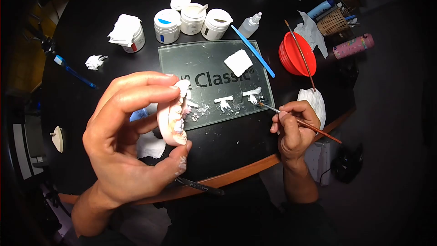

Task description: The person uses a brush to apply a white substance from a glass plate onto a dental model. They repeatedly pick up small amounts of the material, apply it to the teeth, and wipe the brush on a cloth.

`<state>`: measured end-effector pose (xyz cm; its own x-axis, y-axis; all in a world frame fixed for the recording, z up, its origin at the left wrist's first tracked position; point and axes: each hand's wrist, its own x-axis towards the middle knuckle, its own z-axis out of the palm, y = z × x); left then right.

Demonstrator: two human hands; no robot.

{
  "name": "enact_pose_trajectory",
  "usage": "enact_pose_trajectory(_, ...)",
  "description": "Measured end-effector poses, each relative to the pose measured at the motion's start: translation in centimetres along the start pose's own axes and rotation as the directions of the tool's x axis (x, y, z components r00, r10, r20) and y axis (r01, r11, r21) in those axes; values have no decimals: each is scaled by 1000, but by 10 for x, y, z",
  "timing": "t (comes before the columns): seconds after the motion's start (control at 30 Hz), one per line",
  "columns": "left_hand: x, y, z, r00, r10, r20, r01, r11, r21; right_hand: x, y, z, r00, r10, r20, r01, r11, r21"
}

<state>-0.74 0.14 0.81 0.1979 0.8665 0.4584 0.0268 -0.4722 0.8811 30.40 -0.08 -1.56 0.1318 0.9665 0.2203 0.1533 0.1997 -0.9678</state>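
My left hand [129, 132] grips a dental model [169, 120], a pale pinkish arch with teeth along its right side, between the thumb below and fingertips above. White smears mark that thumb. In my right hand [295, 130] a thin paintbrush [314, 127] with a reddish-brown handle is pinched, its tip touching or just over a white paste pile [252, 94] on the glass slab [211, 59]. Another streaked paste pile [224, 102] lies to its left. A third smear is partly behind the model. A white square pad [238, 63] rests higher on the slab.
Behind the slab stand several white jars [167, 26] and a dropper bottle [250, 25]. A blue stick [252, 51] crosses the slab's right edge. Another brush [300, 54] lies across a red bowl [291, 59]. Folded tissue [312, 105] sits beside my right hand.
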Motion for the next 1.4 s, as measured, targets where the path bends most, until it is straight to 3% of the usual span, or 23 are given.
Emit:
enact_pose_trajectory(0.67,-2,3,-1,996,-83,36,81,995,49,0,-3,4,999,10,-31,-12,997,-82)
enact_pose_trajectory(1.2,0,0,1,997,-32,67,30,999,40,0,-3,2,1000,4,-19,-5,1000,-31)
enact_pose_trajectory(1.3,2,-3,2,997,-31,67,33,999,-39,6,-5,3,998,-7,56,0,991,132)
enact_pose_trajectory(1.4,3,-8,3,997,-22,69,30,992,-121,27,-13,10,913,-267,309,185,945,270)
